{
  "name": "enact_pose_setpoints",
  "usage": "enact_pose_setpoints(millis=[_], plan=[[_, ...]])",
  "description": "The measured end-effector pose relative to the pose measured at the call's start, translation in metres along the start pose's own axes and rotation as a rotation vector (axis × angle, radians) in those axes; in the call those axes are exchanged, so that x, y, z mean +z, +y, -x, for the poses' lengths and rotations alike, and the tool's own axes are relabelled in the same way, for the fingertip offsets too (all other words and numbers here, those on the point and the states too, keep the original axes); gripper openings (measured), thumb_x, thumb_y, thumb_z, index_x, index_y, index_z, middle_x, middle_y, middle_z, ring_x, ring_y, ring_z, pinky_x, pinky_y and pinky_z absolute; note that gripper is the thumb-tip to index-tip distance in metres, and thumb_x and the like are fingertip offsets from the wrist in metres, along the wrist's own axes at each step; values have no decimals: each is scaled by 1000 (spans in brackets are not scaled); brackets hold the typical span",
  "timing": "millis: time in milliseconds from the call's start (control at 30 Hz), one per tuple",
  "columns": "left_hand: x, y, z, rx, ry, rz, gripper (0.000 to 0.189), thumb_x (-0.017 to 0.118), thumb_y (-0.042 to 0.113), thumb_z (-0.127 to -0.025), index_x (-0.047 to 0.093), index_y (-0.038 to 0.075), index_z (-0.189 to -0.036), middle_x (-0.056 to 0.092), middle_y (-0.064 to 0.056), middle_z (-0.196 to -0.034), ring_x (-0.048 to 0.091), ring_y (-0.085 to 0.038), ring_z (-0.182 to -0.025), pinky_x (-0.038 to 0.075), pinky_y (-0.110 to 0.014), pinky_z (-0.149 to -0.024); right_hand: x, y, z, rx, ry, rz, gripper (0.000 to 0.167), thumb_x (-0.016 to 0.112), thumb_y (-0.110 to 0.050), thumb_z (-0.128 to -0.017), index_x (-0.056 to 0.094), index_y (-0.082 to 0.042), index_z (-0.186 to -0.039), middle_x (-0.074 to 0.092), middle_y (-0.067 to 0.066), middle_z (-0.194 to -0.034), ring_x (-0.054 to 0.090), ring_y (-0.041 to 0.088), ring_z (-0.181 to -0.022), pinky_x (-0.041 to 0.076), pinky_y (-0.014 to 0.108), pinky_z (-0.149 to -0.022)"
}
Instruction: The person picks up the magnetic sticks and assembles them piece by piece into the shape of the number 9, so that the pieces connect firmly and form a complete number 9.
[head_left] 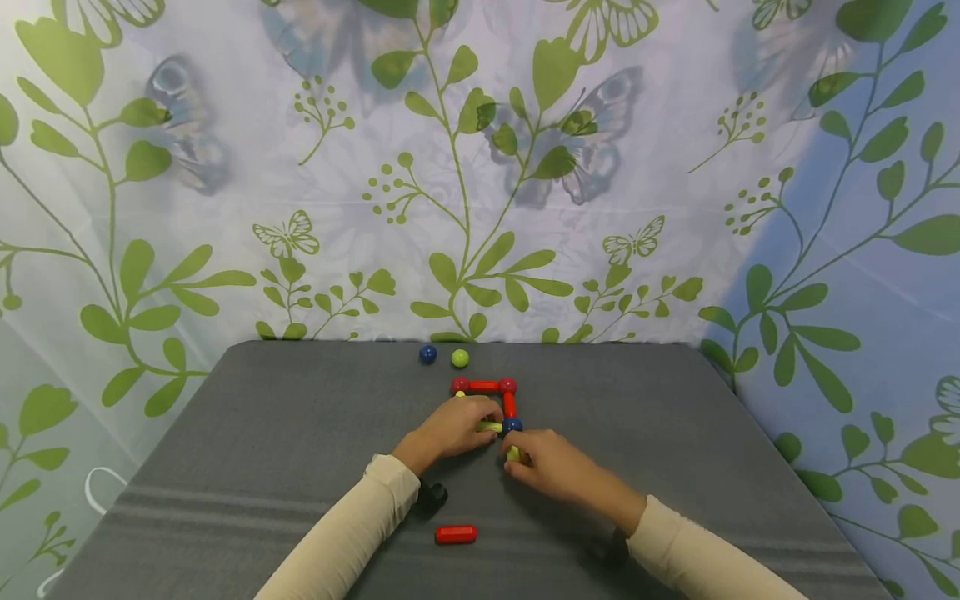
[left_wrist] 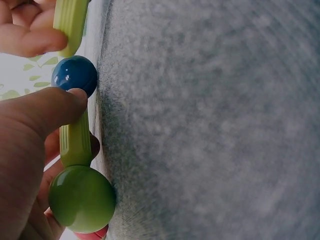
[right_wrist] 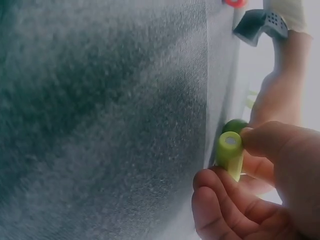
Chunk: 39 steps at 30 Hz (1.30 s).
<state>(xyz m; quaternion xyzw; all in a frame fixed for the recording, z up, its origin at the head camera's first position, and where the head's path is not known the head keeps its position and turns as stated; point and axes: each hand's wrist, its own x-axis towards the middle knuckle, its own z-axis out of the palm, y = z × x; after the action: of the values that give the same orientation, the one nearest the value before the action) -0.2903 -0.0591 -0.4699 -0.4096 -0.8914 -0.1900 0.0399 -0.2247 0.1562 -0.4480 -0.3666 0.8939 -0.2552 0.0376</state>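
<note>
Nearest us, a loose red stick (head_left: 456, 534) lies on the table (head_left: 300, 450). And here's the right hand (head_left: 551, 462), pinching a lime stick (head_left: 513, 454) right by the blue ball (head_left: 512, 425)! The left hand (head_left: 459, 425) pinches a second lime rod (head_left: 490, 427) meeting that ball. Beyond, two red balls (head_left: 507, 385) flank a red bar (head_left: 483, 386); farthest, a green ball (head_left: 460, 358) sits loose.

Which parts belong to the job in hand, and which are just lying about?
In the job:
- yellow-green rod in left hand
- second yellow-green rod in right hand
- near blue ball between those rods
- green ball at first rod's end
- joined red rods and red balls

Lying about, possibly spares:
- loose red rod
- far blue ball
- lime ball
</note>
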Motion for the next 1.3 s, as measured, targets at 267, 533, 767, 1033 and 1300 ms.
enact_pose_setpoints(millis=[267,533,767,1033,1300], plan=[[1,0,0,13,5,-15,16,75,17,-93,71,14,-108,67,3,-103,62,-10,-93,50,-27,-87,0,7,-5,-4,36,13,12,73,-11,-93,68,-8,-104,52,-10,-70,47,2,-57,43,24,-54],[3,-1,0,34,32,-20,16,76,16,-92,71,13,-107,67,3,-102,63,-11,-93,51,-28,-87,1,9,-6,10,28,4,12,73,-13,-94,68,-9,-104,51,-10,-67,46,2,-55,42,24,-51],[3,-1,0,29,24,-8,15,76,16,-92,71,13,-106,67,3,-102,62,-10,-92,50,-27,-86,3,10,-7,32,15,-5,13,73,-12,-94,68,-9,-105,53,-9,-69,48,2,-56,43,24,-51],[3,-1,0,23,25,6,15,76,17,-92,70,14,-106,66,3,-101,61,-10,-91,50,-27,-86,3,11,-6,36,12,-9,13,73,-12,-94,67,-9,-105,53,-9,-70,48,2,-56,43,24,-52],[3,-1,0,30,31,4,16,76,15,-92,70,13,-106,67,3,-101,61,-10,-91,50,-27,-86,3,10,-6,43,8,-6,14,73,-13,-93,68,-9,-105,53,-9,-72,49,2,-58,44,24,-53]])
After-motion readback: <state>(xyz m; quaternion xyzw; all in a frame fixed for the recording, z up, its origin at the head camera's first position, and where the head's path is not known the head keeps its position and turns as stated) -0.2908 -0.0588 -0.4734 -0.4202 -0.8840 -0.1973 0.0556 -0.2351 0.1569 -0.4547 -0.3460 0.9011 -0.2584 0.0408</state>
